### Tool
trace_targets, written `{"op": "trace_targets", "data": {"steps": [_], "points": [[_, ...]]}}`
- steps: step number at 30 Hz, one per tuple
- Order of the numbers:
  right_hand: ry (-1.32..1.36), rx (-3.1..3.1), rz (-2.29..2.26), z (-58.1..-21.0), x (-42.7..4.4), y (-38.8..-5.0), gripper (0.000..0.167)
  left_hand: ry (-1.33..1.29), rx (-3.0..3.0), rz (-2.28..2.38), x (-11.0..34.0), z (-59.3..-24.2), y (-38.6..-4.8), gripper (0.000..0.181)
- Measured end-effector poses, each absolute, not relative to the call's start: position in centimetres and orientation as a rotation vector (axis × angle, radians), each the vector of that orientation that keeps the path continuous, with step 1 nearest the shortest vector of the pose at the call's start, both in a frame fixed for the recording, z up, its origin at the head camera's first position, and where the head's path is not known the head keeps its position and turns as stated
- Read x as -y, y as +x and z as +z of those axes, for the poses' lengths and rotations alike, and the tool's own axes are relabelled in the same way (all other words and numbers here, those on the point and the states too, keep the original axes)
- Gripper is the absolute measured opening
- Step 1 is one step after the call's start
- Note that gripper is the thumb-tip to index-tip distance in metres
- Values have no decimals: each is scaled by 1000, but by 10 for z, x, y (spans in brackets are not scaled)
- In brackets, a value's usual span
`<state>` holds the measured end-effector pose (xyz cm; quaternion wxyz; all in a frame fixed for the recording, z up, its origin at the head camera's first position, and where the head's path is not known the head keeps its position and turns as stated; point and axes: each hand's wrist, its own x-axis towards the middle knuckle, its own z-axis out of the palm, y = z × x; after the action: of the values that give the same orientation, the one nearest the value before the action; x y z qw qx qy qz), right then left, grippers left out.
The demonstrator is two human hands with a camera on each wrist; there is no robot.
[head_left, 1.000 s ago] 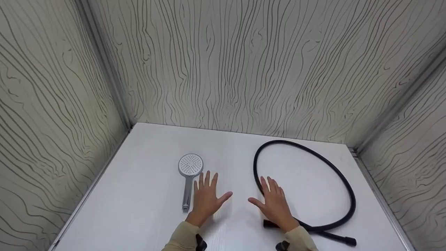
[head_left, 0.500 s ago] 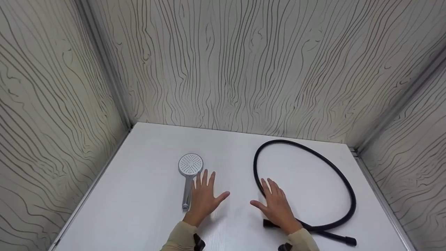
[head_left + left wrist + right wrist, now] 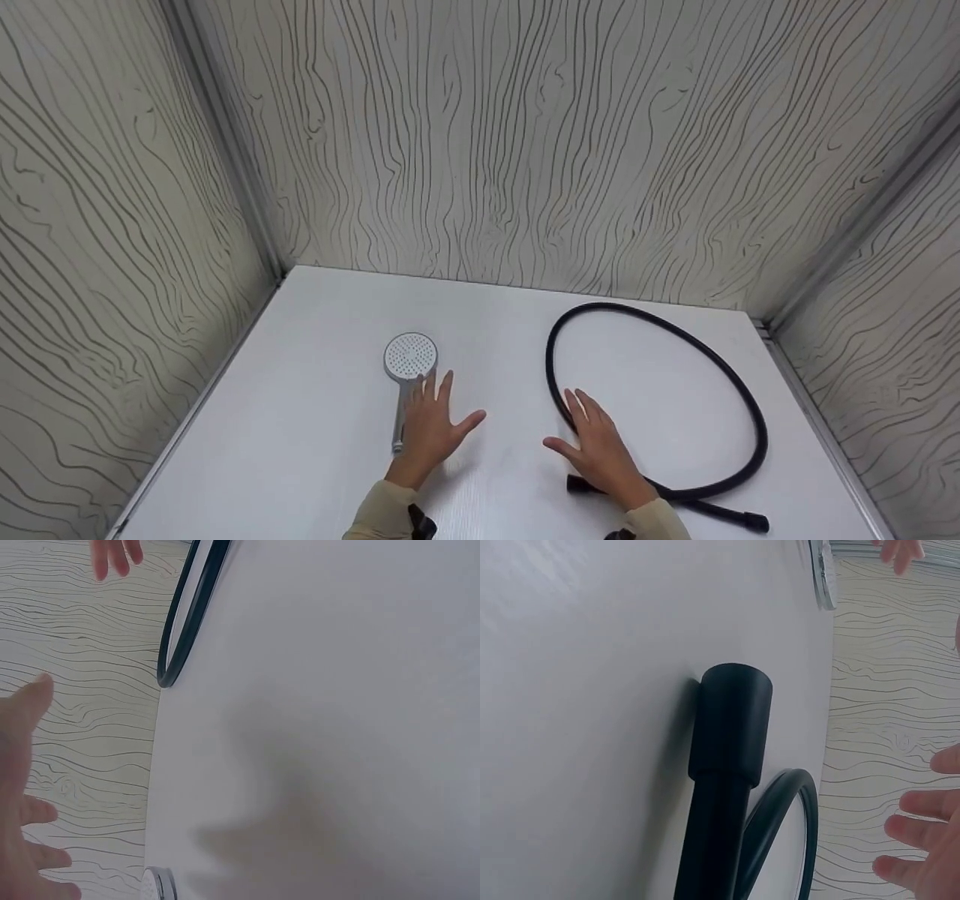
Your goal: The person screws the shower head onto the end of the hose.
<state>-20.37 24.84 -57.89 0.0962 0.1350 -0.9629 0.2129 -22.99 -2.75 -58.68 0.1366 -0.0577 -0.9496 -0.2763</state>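
A shower head [image 3: 410, 355] with a white spray face and a grey handle lies on the white table. My left hand [image 3: 431, 431], fingers spread and holding nothing, hovers over its handle and hides part of it. To the right, a black shower hose [image 3: 752, 409] lies in a wide loop. My right hand [image 3: 600, 450] is above the loop's near left side, fingers extended, also holding nothing. One end fitting [image 3: 731, 724] of the hose shows large in the right wrist view, below that hand. The other end [image 3: 754, 522] points right, near the front.
The white table [image 3: 480, 330] is enclosed by wood-grain patterned panels at the back [image 3: 480, 150], left [image 3: 112, 247] and right [image 3: 900, 337]. Grey metal strips run along the table's side edges and the panel corners.
My left hand has drifted left, from beside the shower head's handle to over it. My right hand has shifted slightly right and nearer to me. Shower head and hose stay put.
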Motion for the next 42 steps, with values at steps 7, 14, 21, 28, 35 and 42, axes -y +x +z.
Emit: {"op": "trace_targets", "data": {"steps": [7, 14, 21, 28, 35, 42], "points": [[442, 2804, 671, -580, -250, -202, 80, -162, 2746, -827, 31, -583, -229, 90], [436, 2793, 711, -579, -252, -201, 81, -137, 2740, -806, 36, -580, -230, 89], [446, 2778, 711, -580, -254, -200, 77, -91, 2735, -805, 41, -581, -230, 89], [440, 2795, 705, -580, -256, -198, 76, -63, 2727, -841, 44, -583, -230, 89], [466, 2738, 696, -584, -258, -194, 73, -57, 2723, -889, 49, -583, -229, 87], [436, 2762, 696, -590, -259, -192, 71, -42, 2696, -880, 53, -588, -229, 89]]}}
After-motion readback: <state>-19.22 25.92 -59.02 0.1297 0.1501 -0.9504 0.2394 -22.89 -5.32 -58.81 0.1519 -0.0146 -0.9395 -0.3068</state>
